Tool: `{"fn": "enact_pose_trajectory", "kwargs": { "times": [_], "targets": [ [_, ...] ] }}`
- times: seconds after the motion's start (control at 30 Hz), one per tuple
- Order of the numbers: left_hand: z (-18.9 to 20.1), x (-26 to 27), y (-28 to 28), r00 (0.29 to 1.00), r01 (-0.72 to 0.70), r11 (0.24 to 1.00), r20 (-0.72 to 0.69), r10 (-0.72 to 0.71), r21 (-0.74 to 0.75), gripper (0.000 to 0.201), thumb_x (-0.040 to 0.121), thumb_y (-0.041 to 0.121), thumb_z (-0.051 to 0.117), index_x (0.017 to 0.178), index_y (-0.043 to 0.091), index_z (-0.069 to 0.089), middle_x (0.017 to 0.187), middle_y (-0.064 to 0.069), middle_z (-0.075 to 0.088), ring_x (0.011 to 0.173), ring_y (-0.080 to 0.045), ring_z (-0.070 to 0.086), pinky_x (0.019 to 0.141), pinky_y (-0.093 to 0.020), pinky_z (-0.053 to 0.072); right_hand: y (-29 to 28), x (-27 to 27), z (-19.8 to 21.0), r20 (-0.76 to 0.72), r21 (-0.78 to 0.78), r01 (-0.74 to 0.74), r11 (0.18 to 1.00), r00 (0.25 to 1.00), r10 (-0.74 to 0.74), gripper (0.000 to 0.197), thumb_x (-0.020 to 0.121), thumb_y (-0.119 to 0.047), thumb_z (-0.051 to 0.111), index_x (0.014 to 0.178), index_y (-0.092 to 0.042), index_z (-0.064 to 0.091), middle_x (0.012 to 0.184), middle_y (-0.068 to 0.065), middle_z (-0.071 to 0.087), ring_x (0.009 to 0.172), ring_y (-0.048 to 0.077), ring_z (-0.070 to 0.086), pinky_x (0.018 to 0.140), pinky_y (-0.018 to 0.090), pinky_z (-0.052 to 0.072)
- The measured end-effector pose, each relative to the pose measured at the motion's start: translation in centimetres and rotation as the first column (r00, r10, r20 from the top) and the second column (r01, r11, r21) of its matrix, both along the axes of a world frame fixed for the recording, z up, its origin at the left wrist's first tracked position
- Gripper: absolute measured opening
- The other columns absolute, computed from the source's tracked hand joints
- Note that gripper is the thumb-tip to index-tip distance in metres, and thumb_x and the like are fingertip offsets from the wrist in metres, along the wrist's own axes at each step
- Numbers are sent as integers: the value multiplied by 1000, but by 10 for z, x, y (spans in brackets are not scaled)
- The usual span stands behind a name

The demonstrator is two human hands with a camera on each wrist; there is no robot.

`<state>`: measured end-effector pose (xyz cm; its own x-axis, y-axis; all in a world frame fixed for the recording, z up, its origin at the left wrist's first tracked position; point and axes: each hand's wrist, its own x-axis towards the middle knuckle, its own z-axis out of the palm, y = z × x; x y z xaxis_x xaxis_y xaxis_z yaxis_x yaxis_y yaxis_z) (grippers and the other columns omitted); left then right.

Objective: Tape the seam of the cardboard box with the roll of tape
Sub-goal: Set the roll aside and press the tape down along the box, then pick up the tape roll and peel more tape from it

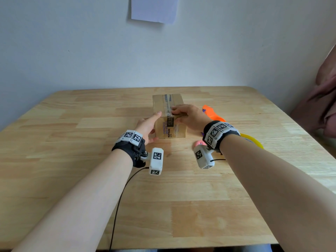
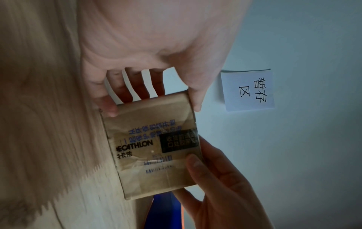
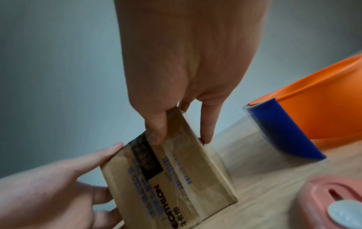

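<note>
Our left hand [image 1: 148,127] braces the left side of the cardboard box [image 1: 179,130], fingers straight and spread. We see the box mid-way across the wooden table [image 1: 72,179]. Our right hand [image 1: 190,117] drapes over its near top edge, straight thumb pressing tape onto the front. Just right stands the roll of tape [image 3: 245,139]

Left grip [image 1: 148,127] fingers straight; right grip [image 1: 189,116] palm down, fingers extended

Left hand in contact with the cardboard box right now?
Touching. In the right wrist view, the left hand lays a fingertip and its thumb against the left edge of the cardboard box.
</note>
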<state>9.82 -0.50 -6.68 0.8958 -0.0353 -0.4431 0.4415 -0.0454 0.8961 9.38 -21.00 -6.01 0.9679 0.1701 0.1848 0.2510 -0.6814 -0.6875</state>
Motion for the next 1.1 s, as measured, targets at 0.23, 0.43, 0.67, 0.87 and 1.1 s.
{"fn": "enact_pose_trajectory", "kwargs": {
  "times": [0.23, 0.43, 0.67, 0.87, 1.1],
  "targets": [
    [2, -2, -12, 973, -218, 976, 72, 219, -25, 59, 81, 50, 78, 118, 10, 57, 119, -7, 59, 101, -20, 58, 85, -41, 62, -19, -30, 29, 90, 171, 139, 975, 984, -156, 29, 89, -11, 54, 97, -28, 77, 111, -9, 75, 108, 10, 67, 93, 29, 51],
    [6, -24, -35, 932, -351, 935, 76, 353, -36, 60, 88, 43, 72, 125, 11, 38, 100, -4, 53, 69, -13, 48, 62, -29, 50, -67, -63, 29, -178, -534, 265, 803, 893, -413, 34, 84, -29, 76, 115, -14, 74, 108, 8, 73, 82, 25, 67, 75, 33, 55],
    [12, -54, -58, 990, -135, 991, 24, 136, -21, 54, 83, 43, 77, 121, 13, 54, 93, -2, 54, 70, -14, 49, 62, -32, 51, -90, -106, 9, -327, -628, 234, 742, 786, -525, 92, 70, -35, 93, 142, -6, 45, 129, 13, 67, 116, 34, 65, 94, 43, 55],
    [21, -83, -61, 970, 237, 969, -39, -241, -72, 14, 91, 26, 72, 95, 18, 62, 75, 5, 63, 72, -15, 62, 66, -33, 51, -89, -121, 20, -241, -435, 410, 802, 805, -542, 71, 76, -23, 81, 139, -20, 49, 106, 4, 62, 96, 29, 63, 74, 37, 54],
    [39, -93, -62, 929, 367, 926, 83, -360, -85, 37, 83, 45, 79, 107, 19, 68, 101, 1, 75, 92, -23, 68, 83, -40, 52, -54, -122, 75, -254, 181, 379, 908, 909, -329, 46, 88, -23, 80, 126, -22, 55, 93, 17, 75, 77, 29, 77, 65, 43, 67]
  ]
}}
